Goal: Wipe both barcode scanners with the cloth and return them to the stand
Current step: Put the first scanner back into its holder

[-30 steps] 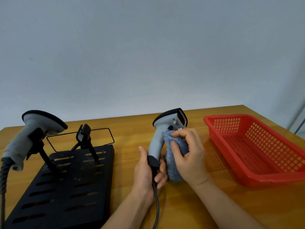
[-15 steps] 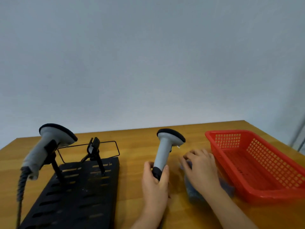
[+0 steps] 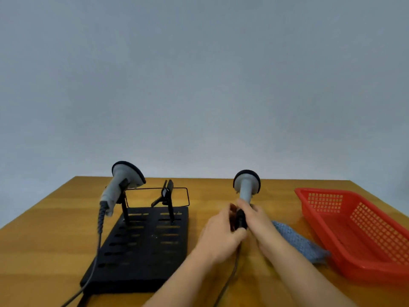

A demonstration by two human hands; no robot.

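Observation:
A grey barcode scanner (image 3: 246, 187) with a black-rimmed head stands upright above the table, head pointing away from me. My left hand (image 3: 218, 233) and my right hand (image 3: 257, 220) both grip its black handle base, and its cable trails down toward me. The blue cloth (image 3: 298, 241) lies on the table to the right of my right forearm, touching the basket. A second grey scanner (image 3: 120, 185) rests in the left cradle of the black stand (image 3: 141, 251). The stand's right cradle (image 3: 167, 193) holds nothing.
A red plastic basket (image 3: 363, 229) sits at the right side of the wooden table (image 3: 44, 240). The second scanner's coiled cable (image 3: 99, 235) hangs down the stand's left side. A plain grey wall is behind the table.
My right hand let go of the cloth, which now lies on the table, and joined my left hand on the scanner's handle. The scanner turned to face away. My view tilted upward.

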